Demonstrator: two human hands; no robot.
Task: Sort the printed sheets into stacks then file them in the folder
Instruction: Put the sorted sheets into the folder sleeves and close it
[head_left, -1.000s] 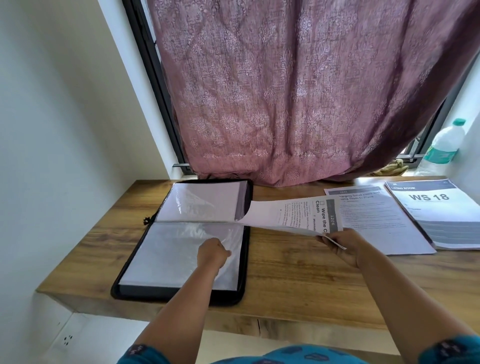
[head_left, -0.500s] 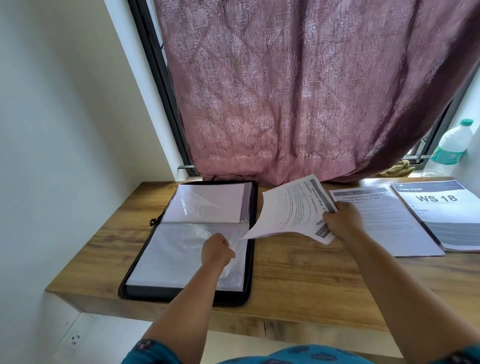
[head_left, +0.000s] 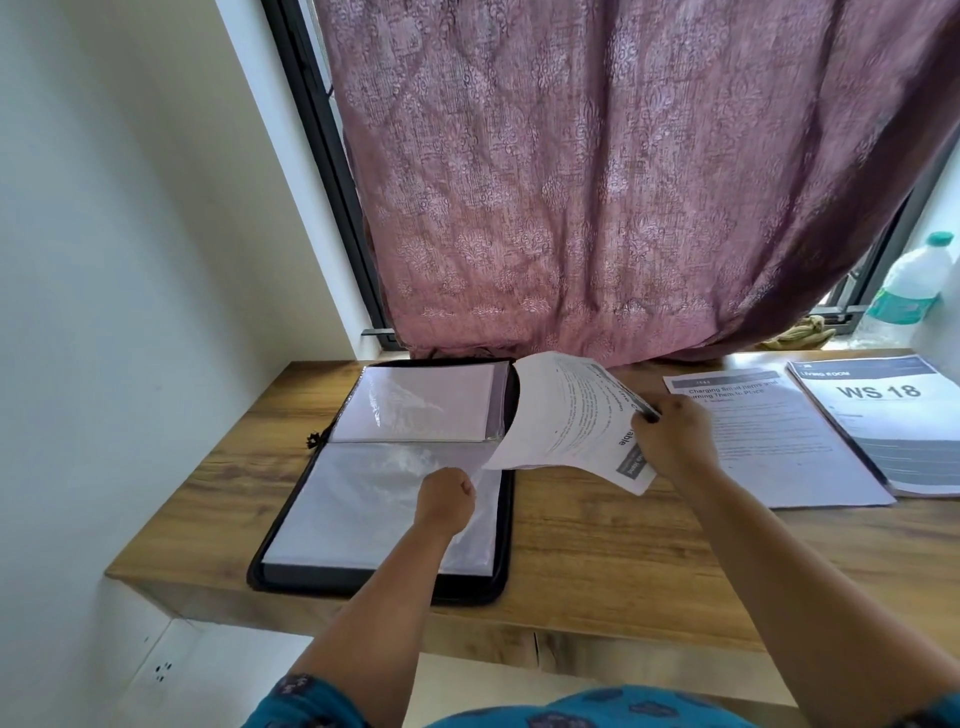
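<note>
A black zip folder (head_left: 280, 525) lies open on the left of the wooden desk, its clear plastic sleeves facing up. My left hand (head_left: 445, 498) rests on the near sleeve with fingers curled, pinching the sleeve's right edge. My right hand (head_left: 672, 440) grips a small bundle of printed sheets (head_left: 566, 415) by its right end; the bundle is lifted and curls over the folder's right edge. Two stacks lie flat to the right: one headed "Charging Small Items" (head_left: 779, 447) and one marked "WS 18" (head_left: 893, 415).
A mauve patterned curtain (head_left: 623, 182) hangs down to the desk's back edge. A plastic water bottle (head_left: 909, 283) and a crumpled cloth (head_left: 800, 335) sit on the window sill at the far right. A white wall borders the desk (head_left: 597, 561) on the left.
My right hand has raised the bundle of sheets and turned it, swinging its free end toward the folder. My left hand has stayed on the near sleeve.
</note>
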